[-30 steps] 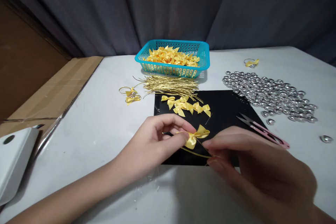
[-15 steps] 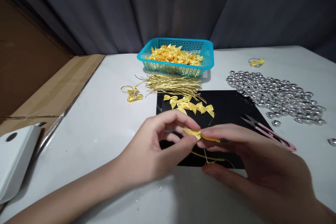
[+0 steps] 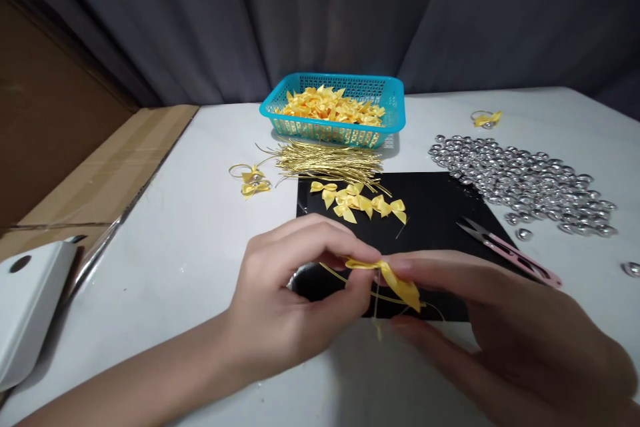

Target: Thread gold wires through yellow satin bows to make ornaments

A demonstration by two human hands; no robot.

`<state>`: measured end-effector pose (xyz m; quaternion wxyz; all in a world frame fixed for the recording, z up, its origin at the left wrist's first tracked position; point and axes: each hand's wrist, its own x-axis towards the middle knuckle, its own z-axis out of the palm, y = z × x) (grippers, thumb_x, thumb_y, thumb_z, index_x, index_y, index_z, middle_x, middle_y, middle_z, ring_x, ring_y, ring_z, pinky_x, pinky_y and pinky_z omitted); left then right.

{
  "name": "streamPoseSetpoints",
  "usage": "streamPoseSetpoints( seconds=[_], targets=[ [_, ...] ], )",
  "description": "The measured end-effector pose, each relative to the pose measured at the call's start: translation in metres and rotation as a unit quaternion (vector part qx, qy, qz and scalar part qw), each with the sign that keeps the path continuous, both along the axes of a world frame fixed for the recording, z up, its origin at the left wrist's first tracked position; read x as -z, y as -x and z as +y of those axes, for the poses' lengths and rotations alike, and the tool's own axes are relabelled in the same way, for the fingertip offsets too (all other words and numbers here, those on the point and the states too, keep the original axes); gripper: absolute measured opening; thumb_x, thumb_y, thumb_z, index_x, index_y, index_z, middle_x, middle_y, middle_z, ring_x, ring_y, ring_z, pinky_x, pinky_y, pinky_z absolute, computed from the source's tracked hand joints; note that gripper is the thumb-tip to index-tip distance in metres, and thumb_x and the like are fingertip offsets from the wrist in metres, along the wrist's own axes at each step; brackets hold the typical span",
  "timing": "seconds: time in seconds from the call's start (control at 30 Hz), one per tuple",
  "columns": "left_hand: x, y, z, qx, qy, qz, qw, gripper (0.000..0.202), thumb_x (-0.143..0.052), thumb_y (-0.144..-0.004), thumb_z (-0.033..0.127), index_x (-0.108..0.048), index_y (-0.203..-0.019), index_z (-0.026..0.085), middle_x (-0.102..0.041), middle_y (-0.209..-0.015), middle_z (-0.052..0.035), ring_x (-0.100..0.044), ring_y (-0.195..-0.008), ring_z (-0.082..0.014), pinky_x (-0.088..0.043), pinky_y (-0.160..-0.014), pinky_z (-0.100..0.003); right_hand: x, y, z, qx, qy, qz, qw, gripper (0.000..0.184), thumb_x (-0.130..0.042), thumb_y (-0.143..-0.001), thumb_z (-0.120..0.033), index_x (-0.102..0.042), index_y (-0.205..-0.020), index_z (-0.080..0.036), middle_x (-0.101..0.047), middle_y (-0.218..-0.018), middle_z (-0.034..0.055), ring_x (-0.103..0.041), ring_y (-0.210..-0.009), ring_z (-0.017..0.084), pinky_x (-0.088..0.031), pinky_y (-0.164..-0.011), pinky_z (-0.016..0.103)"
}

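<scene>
Above the black mat (image 3: 430,213), my left hand (image 3: 295,287) pinches a yellow ribbon bow (image 3: 405,290) between thumb and fingers. My right hand (image 3: 505,320) has its forefinger against the bow's middle, with another fingertip partly showing behind it; its thumb is spread away below. A thin pale thread (image 3: 377,303) hangs from the bow, a small knotted end at its bottom. A gold cord (image 3: 333,273) passes behind the fingers. Several more yellow bows (image 3: 357,200) lie at the back of the mat.
Behind the mat are a bundle of gold cords (image 3: 325,161) and a blue basket (image 3: 397,103) of bows. Silver heart beads (image 3: 525,180) and pink-handled snips (image 3: 520,257) lie to the right. Bow-and-bead loops (image 3: 255,183) rest at left; a white device (image 3: 35,307) stands near the left edge.
The bow has turned, so one tail now hangs down to the right. My right thumb has come away from the thread's end, which dangles lower and further left.
</scene>
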<state>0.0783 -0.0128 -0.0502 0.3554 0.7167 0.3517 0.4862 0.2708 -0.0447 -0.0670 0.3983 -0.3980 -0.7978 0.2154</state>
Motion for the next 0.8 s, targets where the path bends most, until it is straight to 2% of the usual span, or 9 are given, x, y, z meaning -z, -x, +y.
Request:
streamPoseSetpoints(
  seconds=[0.07,0.13,0.23,0.3,0.33,0.43,0.63,0.73,0.8],
  targets=[
    [0.002,0.0,-0.002,-0.008,-0.012,0.004,1.0,0.017,-0.063,-0.073,0.002,-0.065,-0.077,0.018,-0.068,-0.073,-0.0017,-0.062,-0.064,-0.0104,-0.053,-0.058,-0.022,0.0,0.002,-0.001,-0.006,-0.03,-0.031,0.999,0.038,-0.068,-0.079,-0.021,-0.051,-0.114,-0.024,-0.068,-0.101,0.0018,-0.068,-0.085,0.011,-0.056,-0.082,0.016],
    [0.004,0.0,-0.003,-0.017,-0.023,0.006,1.0,0.017,-0.064,-0.072,0.002,-0.065,-0.076,0.018,-0.068,-0.073,-0.0016,-0.062,-0.063,-0.0105,-0.053,-0.057,-0.022,0.0,0.005,-0.002,0.02,-0.034,-0.019,0.999,0.037,-0.07,-0.078,-0.029,-0.05,-0.109,-0.023,-0.068,-0.094,0.0025,-0.068,-0.081,0.013,-0.058,-0.076,0.018],
    [0.005,-0.001,-0.005,-0.038,-0.05,0.008,0.998,0.017,-0.064,-0.072,0.003,-0.064,-0.076,0.02,-0.068,-0.073,-0.0014,-0.063,-0.062,-0.0107,-0.053,-0.056,-0.023,0.001,0.009,-0.003,0.045,0.046,0.015,0.998,0.023,-0.067,-0.08,-0.033,-0.052,-0.093,-0.022,-0.062,-0.075,-0.001,-0.061,-0.063,0.01,-0.055,-0.056,0.018],
    [0.005,-0.003,-0.005,-0.049,-0.07,0.012,0.996,0.019,-0.064,-0.072,0.002,-0.062,-0.075,0.02,-0.068,-0.071,-0.0012,-0.064,-0.062,-0.011,-0.053,-0.056,-0.022,0.002,0.013,-0.003,0.016,0.117,0.013,0.993,0.012,-0.058,-0.086,-0.026,-0.05,-0.078,-0.02,-0.054,-0.063,-0.0028,-0.051,-0.052,0.007,-0.046,-0.045,0.016],
    [0.005,-0.004,-0.006,-0.052,-0.079,0.017,0.995,0.02,-0.063,-0.072,0.001,-0.062,-0.074,0.02,-0.068,-0.071,-0.0013,-0.064,-0.061,-0.0111,-0.053,-0.055,-0.022,0.002,0.014,-0.002,-0.002,0.14,0.011,0.99,0.017,-0.053,-0.088,-0.022,-0.048,-0.071,-0.019,-0.05,-0.059,-0.0031,-0.046,-0.049,0.006,-0.041,-0.042,0.016],
    [0.008,-0.006,-0.008,-0.053,-0.109,0.043,0.992,0.019,-0.063,-0.072,0.001,-0.061,-0.073,0.02,-0.069,-0.069,-0.0017,-0.065,-0.06,-0.0112,-0.053,-0.054,-0.02,0.001,0.017,-0.001,-0.023,0.15,0.041,0.988,0.024,-0.046,-0.089,-0.015,-0.043,-0.065,-0.018,-0.042,-0.056,-0.0031,-0.037,-0.049,0.006,-0.033,-0.041,0.016],
    [0.009,-0.003,-0.013,-0.055,-0.222,0.092,0.969,0.01,-0.062,-0.078,0.007,-0.063,-0.076,0.017,-0.069,-0.068,-0.001,-0.063,-0.055,-0.0085,-0.055,-0.054,-0.017,-0.001,0.017,-0.005,-0.05,0.183,0.099,0.977,0.026,-0.043,-0.092,-0.015,-0.041,-0.066,-0.017,-0.04,-0.057,-0.004,-0.033,-0.05,0.005,-0.031,-0.043,0.015],
    [0.0,0.001,-0.011,0.012,-0.215,0.177,0.96,0.012,-0.065,-0.078,0.006,-0.062,-0.076,0.017,-0.071,-0.072,-0.0015,-0.066,-0.059,-0.0092,-0.057,-0.058,-0.016,0.0,0.018,-0.006,-0.053,0.163,0.123,0.977,0.024,-0.045,-0.091,-0.013,-0.041,-0.068,-0.017,-0.04,-0.059,-0.005,-0.032,-0.051,0.004,-0.029,-0.043,0.013],
    [-0.005,0.003,-0.009,0.029,-0.216,0.2,0.955,0.012,-0.065,-0.079,0.006,-0.06,-0.074,0.017,-0.071,-0.073,-0.0019,-0.066,-0.061,-0.0096,-0.057,-0.059,-0.017,0.001,0.018,-0.005,-0.05,0.152,0.116,0.98,0.023,-0.046,-0.091,-0.012,-0.042,-0.069,-0.017,-0.04,-0.059,-0.0052,-0.032,-0.051,0.004,-0.03,-0.044,0.013]
  ],
)
